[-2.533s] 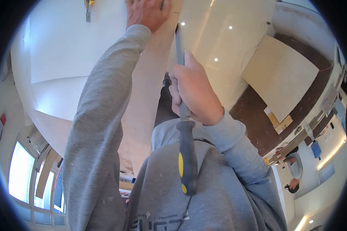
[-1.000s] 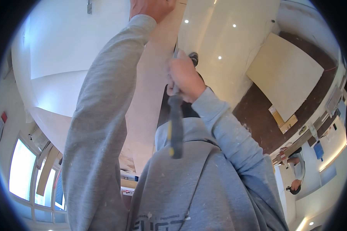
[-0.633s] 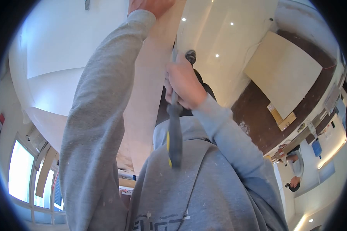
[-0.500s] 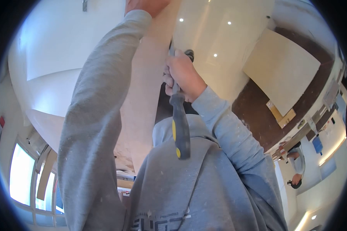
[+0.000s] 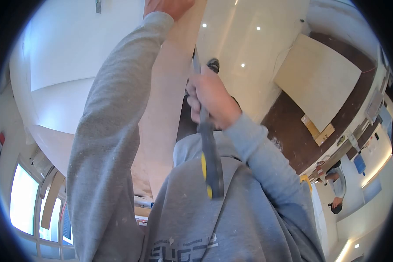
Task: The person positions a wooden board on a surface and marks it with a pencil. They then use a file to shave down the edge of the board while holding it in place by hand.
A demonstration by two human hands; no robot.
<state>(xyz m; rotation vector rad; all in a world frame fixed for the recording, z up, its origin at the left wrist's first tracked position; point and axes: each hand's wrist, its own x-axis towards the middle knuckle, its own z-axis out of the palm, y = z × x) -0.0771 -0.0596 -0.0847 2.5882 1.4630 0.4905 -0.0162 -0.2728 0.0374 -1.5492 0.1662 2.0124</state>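
My right hand (image 5: pixel 212 98) is wrapped around the grey metal blade of a file (image 5: pixel 211 163), just ahead of its black and yellow handle. The handle points back toward my chest and is slightly blurred. Forward of my fist, the blade lies along the edge of a pale, pinkish board (image 5: pixel 167 91). At the top of the view my left hand (image 5: pixel 168 6) rests at or on the far part of this board; its fingers are cut off by the frame.
A shoe (image 5: pixel 213 65) shows on the glossy pale floor (image 5: pixel 242 48) beyond my right hand. To the right, a large beige panel (image 5: pixel 318 81) lies on a dark brown surface (image 5: pixel 288 133). Another person (image 5: pixel 337 185) is far off at the right. Bright windows (image 5: pixel 22 198) stand at the left.
My right hand and the file have slid back toward my body and slightly right along the board's edge. My left hand has hardly moved.
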